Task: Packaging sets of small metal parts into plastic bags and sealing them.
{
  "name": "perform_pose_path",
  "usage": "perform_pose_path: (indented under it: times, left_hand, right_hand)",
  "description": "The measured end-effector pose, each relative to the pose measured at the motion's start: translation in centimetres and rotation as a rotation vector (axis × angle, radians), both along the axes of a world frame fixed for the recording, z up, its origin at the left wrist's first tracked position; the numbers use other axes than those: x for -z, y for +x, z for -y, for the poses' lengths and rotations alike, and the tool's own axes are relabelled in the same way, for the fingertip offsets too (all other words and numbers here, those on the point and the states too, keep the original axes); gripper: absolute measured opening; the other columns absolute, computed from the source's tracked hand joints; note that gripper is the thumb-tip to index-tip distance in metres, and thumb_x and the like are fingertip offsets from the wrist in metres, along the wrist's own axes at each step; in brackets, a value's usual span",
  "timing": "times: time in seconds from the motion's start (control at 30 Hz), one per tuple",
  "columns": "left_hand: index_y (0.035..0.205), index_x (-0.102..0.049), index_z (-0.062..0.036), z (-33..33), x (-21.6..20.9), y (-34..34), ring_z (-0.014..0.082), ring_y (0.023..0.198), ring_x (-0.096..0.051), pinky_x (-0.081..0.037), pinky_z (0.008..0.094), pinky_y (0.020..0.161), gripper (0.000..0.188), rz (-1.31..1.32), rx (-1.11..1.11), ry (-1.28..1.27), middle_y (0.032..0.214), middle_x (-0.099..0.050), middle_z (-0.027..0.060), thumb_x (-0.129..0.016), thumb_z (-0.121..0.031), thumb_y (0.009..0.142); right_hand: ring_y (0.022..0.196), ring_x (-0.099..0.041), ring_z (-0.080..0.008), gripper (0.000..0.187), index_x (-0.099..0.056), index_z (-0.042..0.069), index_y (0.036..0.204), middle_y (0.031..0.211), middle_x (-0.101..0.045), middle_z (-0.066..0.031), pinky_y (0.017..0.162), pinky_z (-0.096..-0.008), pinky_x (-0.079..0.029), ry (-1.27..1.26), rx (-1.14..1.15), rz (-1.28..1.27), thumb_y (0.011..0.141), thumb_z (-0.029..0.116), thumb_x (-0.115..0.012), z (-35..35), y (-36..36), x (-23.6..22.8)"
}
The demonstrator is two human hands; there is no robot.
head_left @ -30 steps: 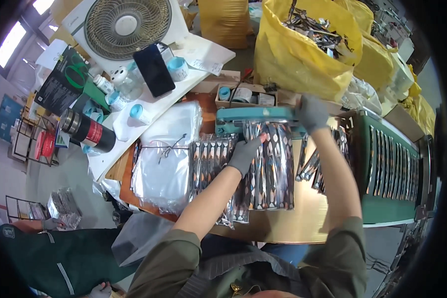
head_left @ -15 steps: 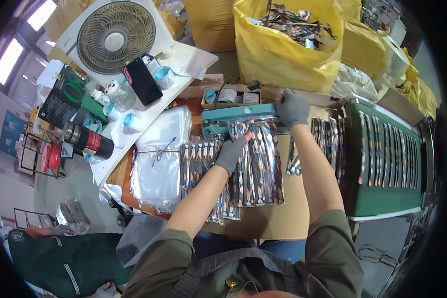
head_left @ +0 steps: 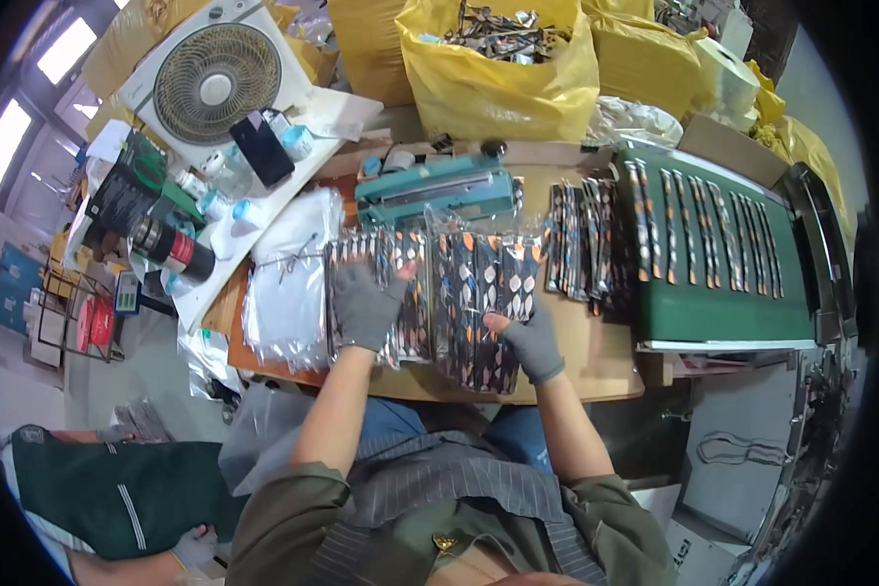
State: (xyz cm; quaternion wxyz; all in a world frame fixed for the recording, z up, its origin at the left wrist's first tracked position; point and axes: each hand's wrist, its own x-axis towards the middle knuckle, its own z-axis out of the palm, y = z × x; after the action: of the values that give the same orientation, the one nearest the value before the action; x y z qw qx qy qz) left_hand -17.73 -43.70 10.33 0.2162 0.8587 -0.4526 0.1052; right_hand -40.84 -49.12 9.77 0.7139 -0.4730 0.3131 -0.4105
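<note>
A clear bag [head_left: 469, 332] of dark stick packs with orange and white shapes lies before me at the table's front. My right hand [head_left: 529, 344], in a grey fingerless glove, grips its right side, thumb on top and fingers mostly hidden. My left hand [head_left: 366, 308], gloved alike, rests flat with thumb apart on another filled bag [head_left: 415, 308] to the left. Just beyond the bags sits a teal bar-type bag sealer [head_left: 430, 200], its arm raised from its base. Loose stick packs [head_left: 581, 239] are bunched right of the bag.
Tied clear empty bags [head_left: 288, 283] lie at the left. A green conveyor belt [head_left: 713, 311] with a row of stick packs stands at the right. Behind is a yellow sack [head_left: 503, 93] of stick packs. A white side table [head_left: 327, 132] holds a fan [head_left: 217, 93]. A co-worker's hand [head_left: 197, 547] shows lower left.
My right hand has left the sealer's far end and come down to the bag's right side. The sealer's arm has lifted, the bag is nearer me, and my left hand has shifted left off it.
</note>
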Motion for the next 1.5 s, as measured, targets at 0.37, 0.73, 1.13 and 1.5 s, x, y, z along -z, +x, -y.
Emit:
perform_pose_path:
  times: [0.37, 0.73, 1.13, 1.5]
  left_hand:
    - [0.112, -0.058, 0.0034, -10.2, -2.8, 5.3, 0.0195, 0.081, -0.063, -0.052, 0.0323, 0.072, 0.035, -1.767, 0.323, -0.509, 0.097, -0.065, 0.0134, -0.055, 0.000, 0.078]
    - [0.109, -0.057, -0.0037, -26.4, 12.4, 2.0, 0.0131, 0.095, -0.055, -0.044, 0.0293, 0.082, 0.030, -1.769, -0.024, -1.022, 0.103, -0.062, 0.0045, -0.051, -0.029, 0.094]
    - [0.085, -0.060, -0.0032, -46.7, 13.3, 11.8, 0.0273, 0.086, -0.060, -0.047, 0.0401, 0.076, 0.020, -0.361, -0.196, 0.593, 0.085, -0.063, 0.0132, -0.057, -0.020, 0.075]
    - [0.074, -0.059, -0.0076, -46.6, 11.0, 11.9, 0.0271, 0.069, -0.060, -0.046, 0.0411, 0.074, 0.007, 0.032, -0.043, 0.206, 0.070, -0.059, 0.0101, -0.052, -0.011, 0.072]
  right_hand:
    - [0.094, -0.060, -0.0208, 0.054, -0.044, 0.001, 0.125, 0.112, -0.057, -0.0116, 0.080, -0.0344, -0.051, 0.111, -0.285, 0.212, 0.082, 0.030, -0.060, -3.0, 0.7, -5.8]
    - [0.082, -0.061, -0.0182, 0.049, -0.051, -0.002, 0.118, 0.095, -0.062, -0.0109, 0.072, -0.0289, -0.051, 0.044, -0.717, -0.323, 0.075, 0.015, -0.065, -14.2, 13.4, 1.8]
    - [0.092, -0.058, -0.0211, 0.065, -0.042, 0.002, 0.118, 0.103, -0.058, -0.0112, 0.080, -0.0331, -0.047, -0.760, -0.875, -0.001, 0.062, 0.014, -0.074, -34.4, 39.8, -1.0]
    - [0.091, -0.061, -0.0307, 0.037, -0.044, 0.007, 0.121, 0.107, -0.056, -0.0150, 0.078, -0.0421, -0.049, -1.828, -1.347, -0.716, 0.084, 0.016, -0.047, -35.8, 39.4, 13.3]
